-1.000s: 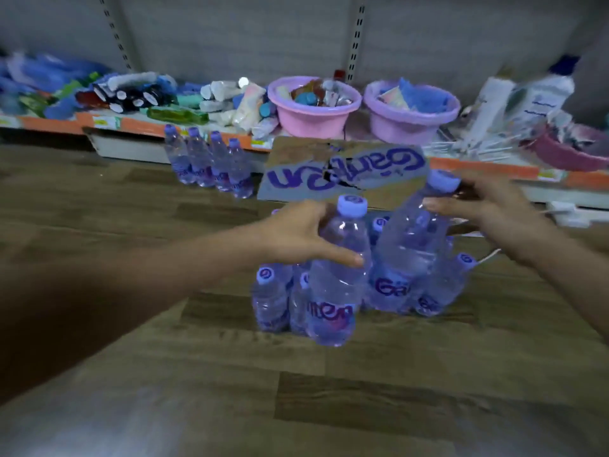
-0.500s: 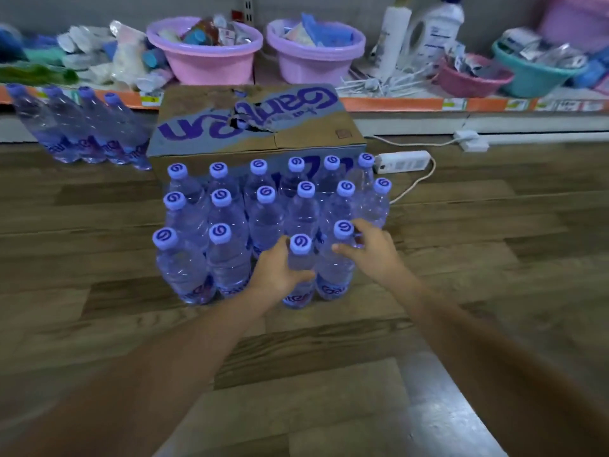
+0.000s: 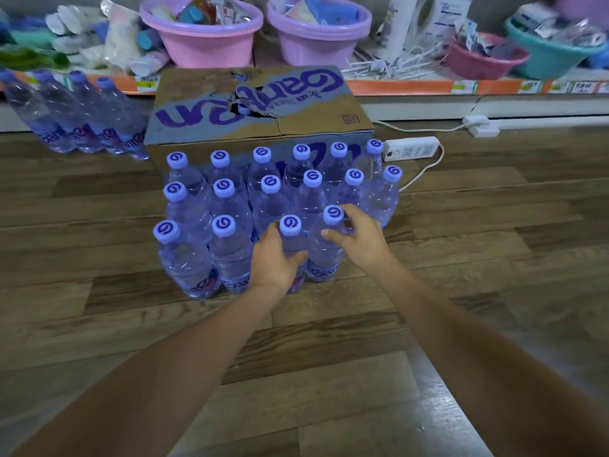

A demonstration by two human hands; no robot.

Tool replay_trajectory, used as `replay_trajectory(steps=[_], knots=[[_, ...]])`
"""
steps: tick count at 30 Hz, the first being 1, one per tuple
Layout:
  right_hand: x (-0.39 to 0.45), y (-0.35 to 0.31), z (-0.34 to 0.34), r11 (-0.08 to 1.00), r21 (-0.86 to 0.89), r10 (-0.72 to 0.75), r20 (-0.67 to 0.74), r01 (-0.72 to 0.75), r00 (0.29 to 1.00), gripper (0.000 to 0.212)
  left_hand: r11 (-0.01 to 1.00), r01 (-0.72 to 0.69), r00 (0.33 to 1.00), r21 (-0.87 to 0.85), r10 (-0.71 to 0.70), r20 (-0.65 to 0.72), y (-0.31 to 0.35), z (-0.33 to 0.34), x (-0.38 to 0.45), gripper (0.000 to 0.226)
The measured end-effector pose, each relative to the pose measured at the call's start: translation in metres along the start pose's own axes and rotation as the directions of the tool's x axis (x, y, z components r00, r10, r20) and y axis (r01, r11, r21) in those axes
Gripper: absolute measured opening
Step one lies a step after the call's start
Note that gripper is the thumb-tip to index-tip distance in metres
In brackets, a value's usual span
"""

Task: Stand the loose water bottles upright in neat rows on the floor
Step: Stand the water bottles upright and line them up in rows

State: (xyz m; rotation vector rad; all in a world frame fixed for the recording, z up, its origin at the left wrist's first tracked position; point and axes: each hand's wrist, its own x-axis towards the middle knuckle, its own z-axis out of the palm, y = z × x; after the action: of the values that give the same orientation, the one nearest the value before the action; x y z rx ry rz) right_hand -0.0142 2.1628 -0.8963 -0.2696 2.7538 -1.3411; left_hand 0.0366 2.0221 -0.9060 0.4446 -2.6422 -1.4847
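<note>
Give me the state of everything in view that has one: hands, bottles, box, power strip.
left hand: grips a front-row bottle, upright
right hand: grips the next bottle, upright
rows of bottles: standing, capped
cardboard box: closed, top torn
four bottles by the shelf: standing
power strip: cable attached

A second ago both bottles are carried tilted in the air; now the left hand [image 3: 275, 260] and right hand [image 3: 357, 237] hold them upright in the front row, at 6 o'clock of the block.
</note>
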Motion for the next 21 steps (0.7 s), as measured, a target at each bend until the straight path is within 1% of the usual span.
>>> replay_trajectory(steps=[4, 7, 9, 11, 14, 16, 18, 21], knots=[[0.002, 0.0, 0.005, 0.999, 0.045, 0.009, 0.007, -0.009, 1.0, 0.038, 1.0, 0.008, 1.0, -0.027, -0.009, -0.029, -0.002, -0.001, 0.004, 0.057], [-0.002, 0.004, 0.007, 0.994, 0.111, 0.022, -0.008, -0.021, 1.0, 0.039, 0.998, 0.021, 1.0, -0.059, -0.022, -0.015, -0.003, -0.002, 0.004, 0.058], [-0.005, 0.007, 0.006, 0.991, 0.129, 0.029, 0.003, -0.029, 1.0, 0.044, 0.996, 0.032, 0.999, -0.08, -0.032, 0.007, -0.002, -0.005, 0.006, 0.056], [-0.005, 0.01, 0.006, 0.992, 0.119, 0.033, 0.024, -0.036, 0.999, 0.051, 0.997, 0.02, 0.999, -0.075, -0.017, 0.037, 0.0, -0.01, 0.01, 0.05], [-0.003, 0.009, 0.012, 0.994, 0.093, 0.06, 0.026, -0.062, 0.998, 0.053, 1.0, -0.023, 0.998, -0.012, 0.024, 0.063, 0.005, -0.016, 0.014, 0.038], [-0.002, 0.007, 0.014, 0.996, 0.069, 0.06, 0.016, -0.061, 0.998, 0.053, 0.999, -0.031, 0.998, 0.021, 0.03, 0.059, 0.009, -0.018, 0.016, 0.035], [0.0, 0.007, 0.017, 0.996, 0.067, 0.055, 0.002, -0.055, 0.998, 0.052, 1.0, -0.008, 0.999, 0.027, 0.007, 0.047, 0.011, -0.02, 0.02, 0.031], [0.001, 0.009, 0.017, 0.999, 0.027, 0.039, 0.023, -0.04, 0.999, 0.053, 1.0, 0.004, 0.999, 0.031, -0.006, 0.053, 0.01, -0.022, 0.02, 0.033]])
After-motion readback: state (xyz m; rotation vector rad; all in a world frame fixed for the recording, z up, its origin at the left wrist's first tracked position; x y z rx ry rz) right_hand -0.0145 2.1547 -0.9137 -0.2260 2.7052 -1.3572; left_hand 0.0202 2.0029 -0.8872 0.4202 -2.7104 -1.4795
